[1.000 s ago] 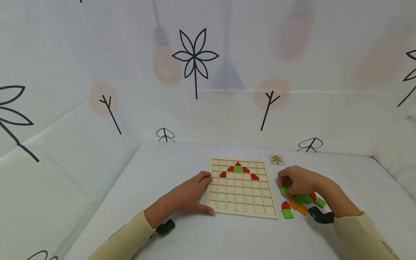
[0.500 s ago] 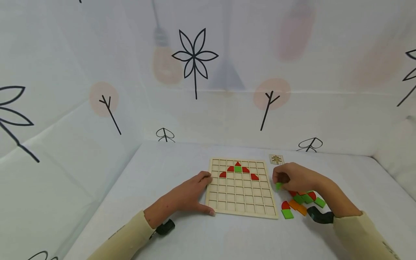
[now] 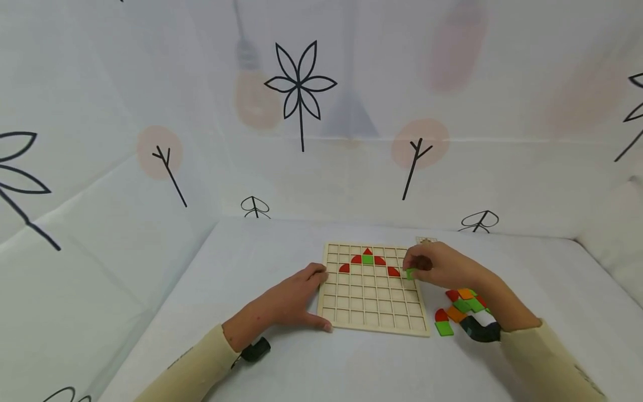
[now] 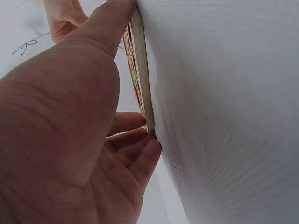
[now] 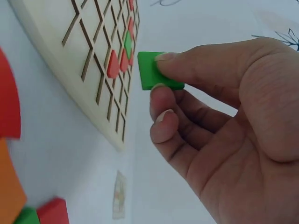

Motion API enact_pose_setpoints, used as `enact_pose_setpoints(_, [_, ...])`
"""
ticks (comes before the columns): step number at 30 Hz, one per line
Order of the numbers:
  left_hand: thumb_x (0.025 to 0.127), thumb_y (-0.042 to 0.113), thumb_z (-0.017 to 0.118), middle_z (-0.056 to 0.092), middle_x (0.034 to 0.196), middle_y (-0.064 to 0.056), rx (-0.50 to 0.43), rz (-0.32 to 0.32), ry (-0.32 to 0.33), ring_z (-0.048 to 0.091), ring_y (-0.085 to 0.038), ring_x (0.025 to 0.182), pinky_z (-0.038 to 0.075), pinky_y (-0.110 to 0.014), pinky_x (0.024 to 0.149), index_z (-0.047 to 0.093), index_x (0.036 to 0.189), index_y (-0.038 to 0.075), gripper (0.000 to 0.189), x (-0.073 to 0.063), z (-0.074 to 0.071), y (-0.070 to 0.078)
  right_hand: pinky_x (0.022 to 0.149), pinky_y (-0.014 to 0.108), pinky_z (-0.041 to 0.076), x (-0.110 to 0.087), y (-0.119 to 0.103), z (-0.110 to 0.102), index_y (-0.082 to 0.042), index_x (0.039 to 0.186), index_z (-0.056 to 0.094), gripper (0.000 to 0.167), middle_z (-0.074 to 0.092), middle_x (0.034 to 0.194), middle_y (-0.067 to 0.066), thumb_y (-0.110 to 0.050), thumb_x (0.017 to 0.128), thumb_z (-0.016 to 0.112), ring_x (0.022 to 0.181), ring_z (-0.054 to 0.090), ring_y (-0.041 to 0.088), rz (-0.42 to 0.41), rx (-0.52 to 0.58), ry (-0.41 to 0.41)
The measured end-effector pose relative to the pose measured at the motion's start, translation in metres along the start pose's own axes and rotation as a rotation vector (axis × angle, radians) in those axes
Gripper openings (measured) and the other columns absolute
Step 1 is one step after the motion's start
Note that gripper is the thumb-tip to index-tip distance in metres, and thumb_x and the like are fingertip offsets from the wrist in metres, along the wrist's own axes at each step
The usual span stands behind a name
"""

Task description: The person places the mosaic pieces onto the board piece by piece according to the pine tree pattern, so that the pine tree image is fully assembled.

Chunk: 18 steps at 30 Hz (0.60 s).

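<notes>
A pale wooden grid board (image 3: 351,318) lies on the white tabletop. Set in its upper cells are a red triangle (image 3: 368,252), a green square tile (image 3: 368,259) and several red rounded tiles (image 3: 344,268). My left hand (image 3: 293,298) rests at the board's left side, thumb by the near corner and fingertips touching the edge, as the left wrist view also shows. My right hand (image 3: 447,265) pinches another green square tile (image 5: 150,72) between thumb and fingers. In the head view that tile overlaps the board's right border, level with the lowest red tile on that side.
Several loose red, green and orange tiles (image 3: 457,314) lie in a cluster right of the board, partly hidden by my right forearm. A small pattern card (image 3: 426,240) lies beyond my right hand, mostly covered. White printed cloth (image 3: 346,184) stands behind the table.
My right hand has lifted the green square tile from the cluster and moved it left and away from me to the board's right edge. The left hand and the board have stayed put.
</notes>
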<state>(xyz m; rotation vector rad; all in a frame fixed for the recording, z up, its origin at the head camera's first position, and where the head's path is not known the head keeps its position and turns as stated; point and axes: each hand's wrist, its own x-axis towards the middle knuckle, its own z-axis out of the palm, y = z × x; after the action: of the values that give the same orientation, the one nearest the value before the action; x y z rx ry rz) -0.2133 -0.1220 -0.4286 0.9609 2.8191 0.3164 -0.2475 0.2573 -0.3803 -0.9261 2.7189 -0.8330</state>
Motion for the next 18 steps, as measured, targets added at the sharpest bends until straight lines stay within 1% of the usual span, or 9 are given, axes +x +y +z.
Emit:
enact_pose_setpoints(4, [0.077, 0.085, 0.07, 0.028, 0.171, -0.004, 0.002, 0.0, 0.003, 0.036, -0.02, 0.156, 0.038, -0.036, 0.124, 0.033, 0.166, 0.009, 0.123, -0.002, 0.0, -0.001, 0.074, 0.025, 0.054, 0.013, -0.004, 0.006, -0.013, 0.106, 0.075, 0.016, 0.069, 0.099, -0.003, -0.001, 0.096, 0.073, 0.086, 0.057, 0.018, -0.023, 0.035, 0.017])
enact_pose_setpoints(8, [0.077, 0.084, 0.071, 0.028, 0.171, -0.003, -0.002, -0.004, 0.004, 0.035, -0.019, 0.156, 0.038, -0.035, 0.124, 0.033, 0.166, 0.009, 0.123, -0.002, 0.0, -0.001, 0.073, 0.025, 0.054, 0.023, -0.011, 0.011, -0.01, 0.109, 0.076, 0.014, 0.07, 0.101, -0.003, -0.002, 0.097, 0.073, 0.083, 0.058, 0.018, -0.035, 0.062, 0.02])
enact_pose_setpoints(12, [0.077, 0.084, 0.072, 0.028, 0.17, -0.003, 0.0, -0.005, 0.008, 0.036, -0.019, 0.155, 0.039, -0.035, 0.123, 0.034, 0.166, 0.009, 0.122, 0.0, 0.0, -0.001, 0.073, 0.026, 0.054, 0.033, -0.018, 0.017, -0.008, 0.109, 0.076, 0.013, 0.07, 0.098, -0.004, -0.005, 0.097, 0.075, 0.082, 0.059, 0.016, -0.035, 0.069, 0.034])
enact_pose_setpoints(18, [0.077, 0.084, 0.073, 0.027, 0.171, -0.002, -0.005, -0.005, 0.003, 0.036, -0.019, 0.156, 0.039, -0.035, 0.123, 0.033, 0.166, 0.01, 0.123, 0.0, 0.001, -0.002, 0.071, 0.028, 0.056, 0.051, -0.023, 0.028, -0.005, 0.104, 0.074, 0.006, 0.07, 0.092, 0.0, -0.004, 0.098, 0.074, 0.077, 0.062, 0.015, -0.069, 0.157, 0.048])
